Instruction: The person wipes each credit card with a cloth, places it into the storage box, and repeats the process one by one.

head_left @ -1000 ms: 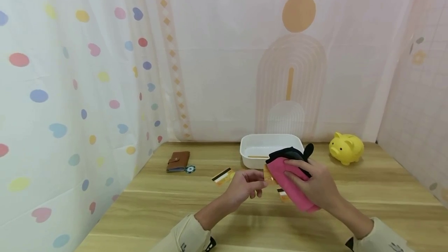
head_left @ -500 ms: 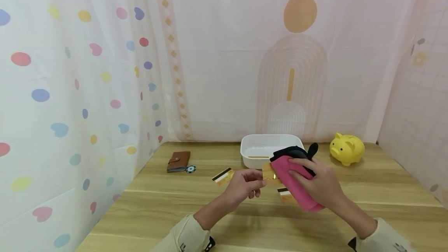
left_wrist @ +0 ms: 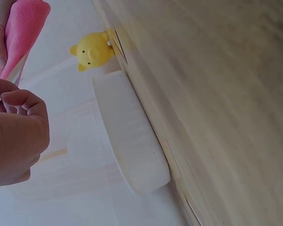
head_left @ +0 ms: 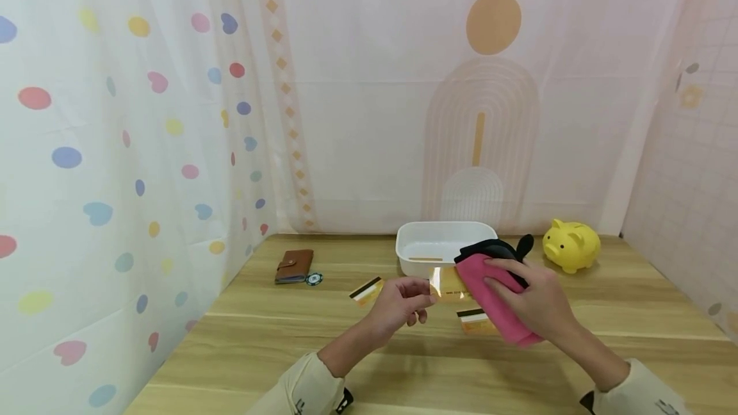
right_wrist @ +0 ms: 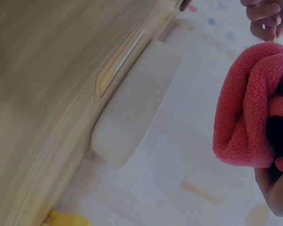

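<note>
In the head view my left hand [head_left: 398, 309] pinches the left end of a shiny gold bank card [head_left: 446, 284] between thumb and fingers. My right hand [head_left: 536, 293] grips a folded pink plush cloth [head_left: 490, 300] with a black part and a black loop on top. The cloth covers the card's right end, both held above the table. In the right wrist view the cloth [right_wrist: 240, 113] shows a thick, rolled fold. Two more gold cards lie on the table: a left card [head_left: 366, 291] beside my left hand and a right card [head_left: 475, 321] partly behind the cloth.
A white plastic tub [head_left: 415, 268] stands at the back, with a thin gold strip inside. A yellow piggy bank [head_left: 571, 246] sits at back right. To the left lie a brown wallet [head_left: 295, 266] and a poker chip [head_left: 314, 278]. Curtains surround the wooden table [head_left: 277, 351].
My right hand and the cloth have slid to the right along the card, exposing more of it. The left hand stays nearly in place, still pinching the card.
</note>
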